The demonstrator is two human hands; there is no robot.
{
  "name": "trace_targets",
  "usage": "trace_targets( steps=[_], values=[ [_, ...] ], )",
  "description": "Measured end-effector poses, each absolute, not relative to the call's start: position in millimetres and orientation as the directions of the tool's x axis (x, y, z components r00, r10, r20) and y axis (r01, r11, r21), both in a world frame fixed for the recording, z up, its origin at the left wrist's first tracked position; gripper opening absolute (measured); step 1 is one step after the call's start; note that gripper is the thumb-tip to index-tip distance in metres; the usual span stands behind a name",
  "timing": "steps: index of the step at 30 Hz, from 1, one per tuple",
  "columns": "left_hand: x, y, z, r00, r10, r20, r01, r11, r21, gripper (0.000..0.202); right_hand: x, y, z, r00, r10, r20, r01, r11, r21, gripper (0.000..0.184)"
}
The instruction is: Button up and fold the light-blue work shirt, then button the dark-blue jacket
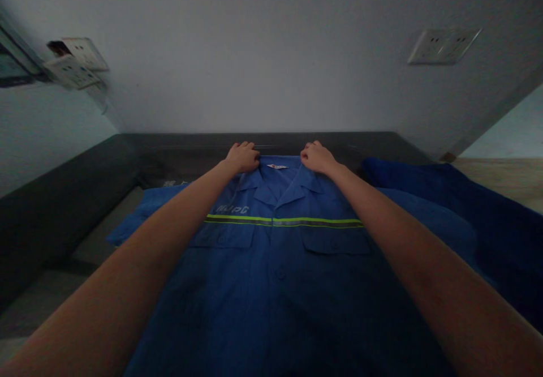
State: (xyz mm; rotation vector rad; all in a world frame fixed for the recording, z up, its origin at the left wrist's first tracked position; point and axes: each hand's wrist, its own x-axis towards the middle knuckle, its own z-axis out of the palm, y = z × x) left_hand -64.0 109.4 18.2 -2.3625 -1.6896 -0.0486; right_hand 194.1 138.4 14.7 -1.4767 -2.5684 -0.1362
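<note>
A blue work jacket [275,281] lies spread out front side up, its collar away from me. A yellow-green and grey stripe [297,222] crosses its chest above two flap pockets, with pale letters above the stripe on the left. My left hand [244,157] is closed on the left side of the collar at the shoulder. At the collar's right side, my right hand [317,157] grips the cloth with curled fingers. Between them a small white label [278,166] shows inside the neck. The jacket's lower part fades into shadow, and my forearms cover parts of its sides.
A dark, raised edge [190,141] runs behind the jacket along the grey wall and down the left. Darker blue cloth [479,207] lies at the right. Wall sockets [443,47] are at the upper right, with more socket plates [74,71] at the upper left.
</note>
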Motion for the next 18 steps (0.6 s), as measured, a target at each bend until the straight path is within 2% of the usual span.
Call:
trace_targets(
  steps=[2, 5, 8, 11, 15, 18],
  values=[
    [-62, 108, 9, 0.288, 0.944, 0.163, 0.953, -0.267, -0.141, 0.028, 192, 137, 9, -0.472, 0.868, 0.152, 0.876, 0.481, -0.026, 0.028],
    [-61, 105, -11, 0.215, 0.959, 0.187, 0.975, -0.223, 0.018, 0.027, 189, 133, -4, -0.436, 0.890, 0.135, 0.890, 0.448, -0.082, 0.024],
    [-62, 101, -29, 0.147, 0.945, 0.293, 0.955, -0.213, 0.206, 0.037, 187, 126, -20, -0.382, 0.895, 0.230, 0.898, 0.418, -0.133, 0.028],
    [-63, 100, -39, 0.065, 0.929, 0.364, 0.944, -0.176, 0.279, 0.042, 186, 120, -30, -0.315, 0.890, 0.331, 0.915, 0.378, -0.144, 0.036],
    [-70, 109, -35, -0.021, 0.954, 0.298, 0.922, -0.097, 0.374, 0.035, 189, 120, -26, -0.234, 0.896, 0.378, 0.924, 0.326, -0.201, 0.036],
    [-86, 113, -25, -0.017, 0.974, 0.227, 0.912, -0.078, 0.403, 0.033, 200, 125, -14, -0.157, 0.936, 0.314, 0.922, 0.253, -0.292, 0.034]
  ],
)
